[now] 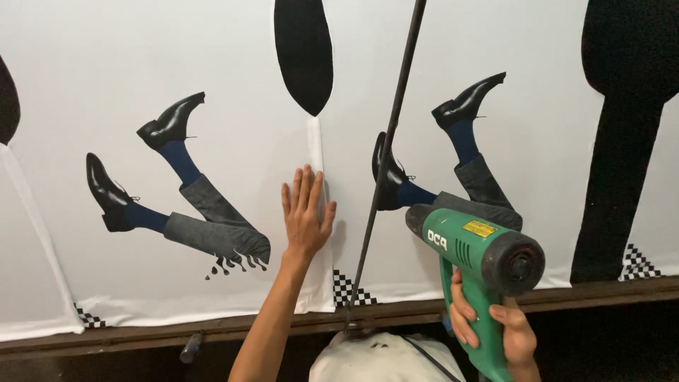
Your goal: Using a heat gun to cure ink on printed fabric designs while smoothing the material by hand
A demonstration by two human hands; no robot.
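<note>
My left hand (306,212) lies flat, fingers together, on a white printed banner (240,64), pressing on the vertical seam where two panels overlap. My right hand (495,329) grips the handle of a green heat gun (475,251) with a black rear cap; its dark nozzle points at the banner just right of the seam. The banner shows printed legs in grey trousers, blue socks and black shoes (177,191), repeated on the right panel (460,148).
A thin dark rod (387,148) runs diagonally in front of the banner between my hands. A dark wooden ledge (141,338) borders the banner's bottom edge. Large black printed shapes (622,127) fill the right. A pale rounded object (385,357) sits below.
</note>
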